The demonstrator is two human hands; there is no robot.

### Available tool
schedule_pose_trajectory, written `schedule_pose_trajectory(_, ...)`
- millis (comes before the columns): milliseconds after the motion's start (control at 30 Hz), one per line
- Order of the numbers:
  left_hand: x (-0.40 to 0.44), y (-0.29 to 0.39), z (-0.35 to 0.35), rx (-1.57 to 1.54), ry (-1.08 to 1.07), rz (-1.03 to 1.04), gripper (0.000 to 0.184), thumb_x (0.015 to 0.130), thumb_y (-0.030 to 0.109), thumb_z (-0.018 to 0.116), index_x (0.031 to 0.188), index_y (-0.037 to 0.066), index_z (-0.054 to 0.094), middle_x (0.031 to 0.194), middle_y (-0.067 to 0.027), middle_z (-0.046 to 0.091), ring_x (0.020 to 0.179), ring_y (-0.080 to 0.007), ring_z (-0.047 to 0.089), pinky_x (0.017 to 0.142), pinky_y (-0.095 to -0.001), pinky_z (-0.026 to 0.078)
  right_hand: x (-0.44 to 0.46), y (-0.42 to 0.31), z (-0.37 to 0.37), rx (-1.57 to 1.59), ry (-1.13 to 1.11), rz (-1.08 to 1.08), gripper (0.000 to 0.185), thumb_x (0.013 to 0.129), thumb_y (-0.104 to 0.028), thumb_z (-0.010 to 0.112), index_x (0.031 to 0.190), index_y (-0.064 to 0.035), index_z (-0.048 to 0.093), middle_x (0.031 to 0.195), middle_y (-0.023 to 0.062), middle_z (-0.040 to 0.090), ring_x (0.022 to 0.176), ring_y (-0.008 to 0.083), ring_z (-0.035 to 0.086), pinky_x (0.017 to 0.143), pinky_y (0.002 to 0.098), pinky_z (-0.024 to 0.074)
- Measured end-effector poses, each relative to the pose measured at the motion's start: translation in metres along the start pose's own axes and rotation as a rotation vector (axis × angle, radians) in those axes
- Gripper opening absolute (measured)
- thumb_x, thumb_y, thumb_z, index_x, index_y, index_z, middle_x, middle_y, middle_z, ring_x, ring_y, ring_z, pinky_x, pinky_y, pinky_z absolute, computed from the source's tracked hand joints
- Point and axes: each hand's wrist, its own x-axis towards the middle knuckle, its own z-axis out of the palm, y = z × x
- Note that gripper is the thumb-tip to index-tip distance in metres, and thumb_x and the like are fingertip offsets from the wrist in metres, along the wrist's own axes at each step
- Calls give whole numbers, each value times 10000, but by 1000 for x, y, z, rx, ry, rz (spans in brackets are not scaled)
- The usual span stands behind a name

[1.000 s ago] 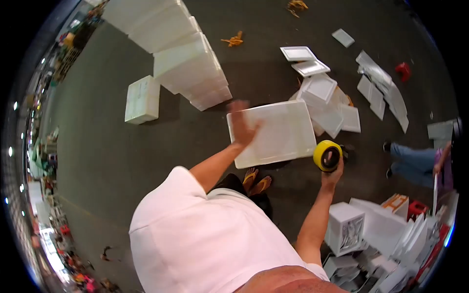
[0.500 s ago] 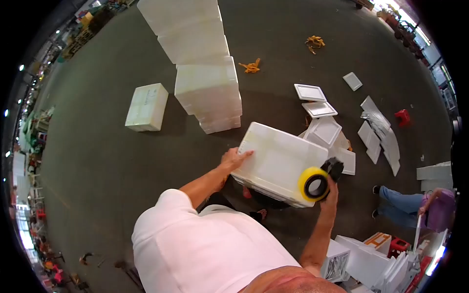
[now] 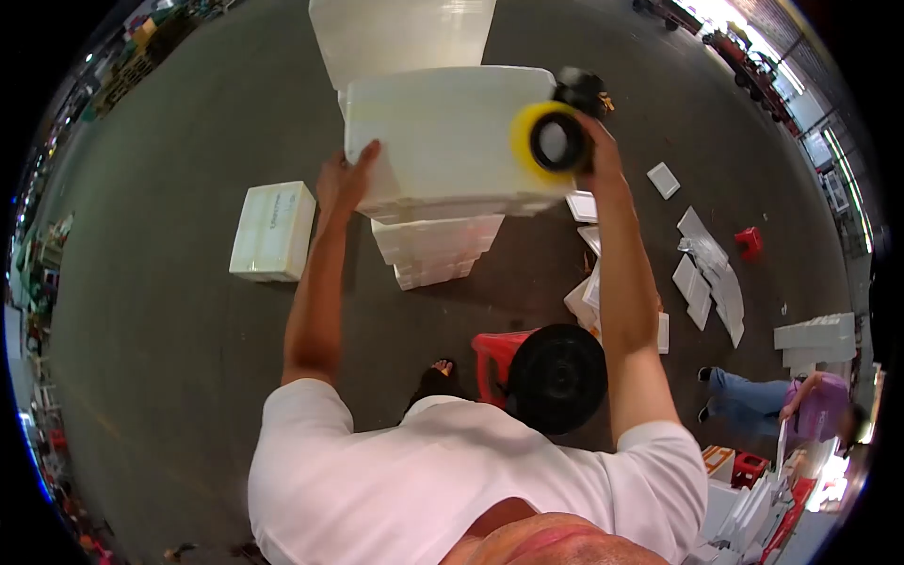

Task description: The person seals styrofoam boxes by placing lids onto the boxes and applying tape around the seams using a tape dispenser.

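Note:
Raised in front of me is a white foam box (image 3: 443, 137), level with the stacked white boxes (image 3: 405, 38) behind it. My left hand (image 3: 347, 179) grips its left end, thumb on the near face. At the right end my right hand (image 3: 598, 155) holds a tape dispenser with a yellow roll (image 3: 539, 141) against the box; how its fingers meet the box is partly hidden. Beneath the raised box, lower boxes of the stack (image 3: 438, 250) show.
One white box (image 3: 273, 231) stands on the floor at left. A red stool (image 3: 494, 363) and round black object (image 3: 557, 379) are close to my body. Foam lids (image 3: 711, 273) lie at right. Another person (image 3: 800, 405) is at far right, near white boxes (image 3: 815, 337).
Both hands have lifted the box up and forward, from near my body to the stack. My left hand went from open above it to gripping its end. The stool has come into view.

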Motion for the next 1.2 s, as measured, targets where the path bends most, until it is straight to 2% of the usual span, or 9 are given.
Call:
schedule_pose_trajectory(367,127,-106,53,394,120,113,647,870,621,528,1260,114,620,1255,-186,616,1171,-399,562,984,-493,421,72,55,7,158,-47,-117,395,976,-317,534,1210,-6,596,1097,118,683,1060,282,657,909,420,543)
schedule_pose_trajectory(467,207,-233,68,713,-6,1015,415,969,159,478,1371,59,509,1329,-157,574,1215,-312,529,1017,-466,384,-23,83,-69,240,391,-85,354,920,-333,648,1145,-59,635,1080,82,684,930,169,667,813,395,578)
schedule_pose_trajectory(533,267,-283,75,512,-23,1285,434,994,169,419,1401,25,459,1389,-139,538,1249,-286,522,1038,-412,390,-106,155,-163,312,532,-89,264,926,-279,650,1118,-99,658,988,12,678,857,140,641,735,296,553)
schedule_pose_trajectory(600,242,-235,56,437,-94,775,456,1025,279,345,1343,6,525,1331,-174,572,1218,-320,546,1037,-439,396,-247,195,-201,208,918,31,350,882,-312,691,1127,-64,655,1024,52,666,867,158,636,734,331,525)
schedule_pose_trajectory(733,113,-196,70,156,13,535,471,1029,338,337,1263,-10,551,1229,-215,600,1142,-346,574,971,-473,436,-609,309,-198,26,2063,750,700,693,-430,782,1216,5,617,1125,148,658,1006,249,641,847,385,512)
schedule_pose_trajectory(833,-43,-265,149,394,-496,571,390,998,305,403,1170,-2,569,1152,-214,614,1078,-351,592,911,-475,460,-792,341,-84,346,2575,743,697,709,-414,773,1233,10,595,1141,155,648,1027,260,630,863,389,505)
schedule_pose_trajectory(1000,-246,-333,224,1042,-1651,881,265,947,251,512,1016,11,598,1025,-212,637,972,-359,622,811,-479,499,-870,383,69,820,2904,407,693,736,-387,758,1261,19,559,1167,166,632,1062,277,612,891,397,493)
schedule_pose_trajectory(1100,-347,-299,297,822,-1523,1750,204,917,219,577,924,18,615,948,-211,650,909,-364,640,751,-481,523,-890,413,91,1003,2947,197,691,753,-371,749,1278,25,536,1182,173,622,1083,288,601,907,402,486)
schedule_pose_trajectory(1200,-471,-154,422,209,-1561,1610,187,903,178,543,780,41,574,731,-152,609,644,-326,596,610,-433,485,-909,446,77,1078,2908,57,690,769,-355,740,1295,31,514,1197,180,612,1103,298,590,923,407,479)
